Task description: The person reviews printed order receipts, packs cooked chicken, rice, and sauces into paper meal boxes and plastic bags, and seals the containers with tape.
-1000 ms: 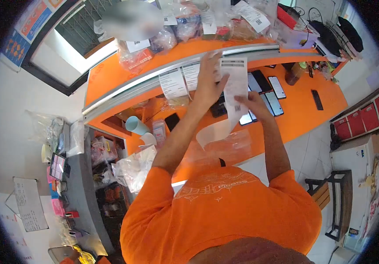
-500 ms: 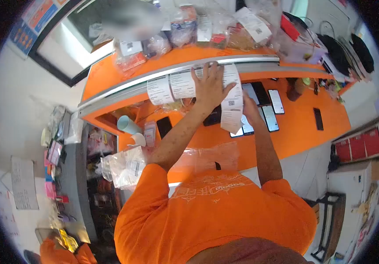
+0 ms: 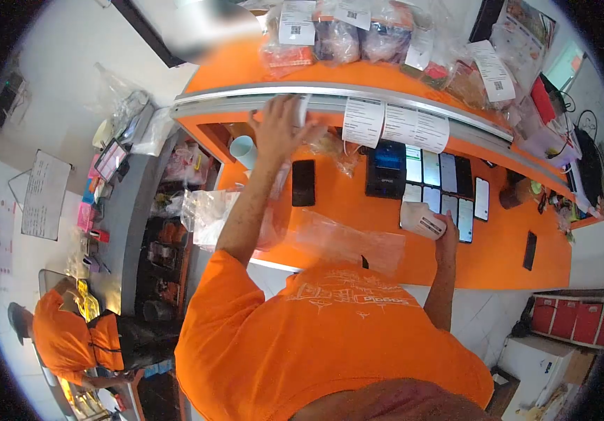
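My left hand (image 3: 279,135) reaches up to the metal rail (image 3: 246,96) along the shelf edge, its fingers apart. A small white slip (image 3: 302,107) shows beside its fingertips; whether they touch it is unclear. Lower on the right, my right hand (image 3: 447,237) is closed on a curled printed receipt (image 3: 422,219), held above several lit phones (image 3: 431,168). Farther along the rail hang several printed receipts (image 3: 400,123), touched by neither hand.
Bagged packages with receipts (image 3: 337,38) line the upper shelf. A black printer-like device (image 3: 386,170), a dark phone (image 3: 303,182), a blue cup (image 3: 243,150) and clear plastic bags (image 3: 351,240) lie on the orange counter. A co-worker (image 3: 70,330) stands at lower left.
My left hand has moved left along the rail, off the hanging receipts. My right hand has come down away from the rail with a receipt. The view has shifted, showing more of the co-worker.
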A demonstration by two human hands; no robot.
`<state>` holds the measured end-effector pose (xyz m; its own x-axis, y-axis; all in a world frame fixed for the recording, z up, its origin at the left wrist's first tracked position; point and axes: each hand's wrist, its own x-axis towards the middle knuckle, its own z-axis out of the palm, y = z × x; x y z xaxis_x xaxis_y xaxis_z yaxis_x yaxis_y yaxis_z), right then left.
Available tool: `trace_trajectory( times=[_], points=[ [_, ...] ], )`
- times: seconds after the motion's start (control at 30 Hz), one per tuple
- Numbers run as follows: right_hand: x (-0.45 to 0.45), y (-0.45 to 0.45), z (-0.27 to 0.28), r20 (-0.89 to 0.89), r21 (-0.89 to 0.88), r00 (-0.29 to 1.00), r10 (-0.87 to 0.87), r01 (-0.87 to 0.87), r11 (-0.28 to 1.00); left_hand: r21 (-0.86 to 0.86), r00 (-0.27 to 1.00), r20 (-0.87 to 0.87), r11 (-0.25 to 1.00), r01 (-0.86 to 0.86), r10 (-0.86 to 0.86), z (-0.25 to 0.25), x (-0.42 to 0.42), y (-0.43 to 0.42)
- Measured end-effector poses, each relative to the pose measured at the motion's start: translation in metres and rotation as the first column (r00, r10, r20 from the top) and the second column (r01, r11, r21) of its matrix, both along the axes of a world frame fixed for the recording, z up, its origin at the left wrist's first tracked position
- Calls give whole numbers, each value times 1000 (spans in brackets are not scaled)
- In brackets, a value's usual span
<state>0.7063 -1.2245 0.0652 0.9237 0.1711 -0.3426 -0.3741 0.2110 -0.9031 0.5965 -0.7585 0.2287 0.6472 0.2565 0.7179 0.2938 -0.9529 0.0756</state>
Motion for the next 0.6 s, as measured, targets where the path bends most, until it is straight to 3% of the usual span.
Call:
trace_trajectory(
  times=[0.17, 0.27, 0.37, 0.43, 0.53, 0.6],
  points=[
    [-22, 11, 15, 44, -76, 999, 23, -20, 997, -28, 994, -74, 997, -78, 75, 10, -22, 32],
    [-32, 20, 17, 86, -89, 996, 27, -19, 996, 13, 985, 93, 989, -150, 148, 14, -10, 12],
    [-35, 20, 8, 144, -137, 986, 88, -68, 988, -114, 974, 158, 977, 180, -161, 14, 18, -27],
    [-45, 29, 20, 173, -199, 973, 151, -116, 973, 0, 925, 19, 925, 379, -379, 21, 36, -64],
    [-48, 33, 31, 307, -296, 915, 261, -169, 940, -52, 911, -54, 912, 406, -409, 16, 52, -89],
    [-44, 27, 26, 318, -290, 913, 254, -161, 943, -8, 951, -25, 951, 310, -310, 11, 48, -75]
  ],
)
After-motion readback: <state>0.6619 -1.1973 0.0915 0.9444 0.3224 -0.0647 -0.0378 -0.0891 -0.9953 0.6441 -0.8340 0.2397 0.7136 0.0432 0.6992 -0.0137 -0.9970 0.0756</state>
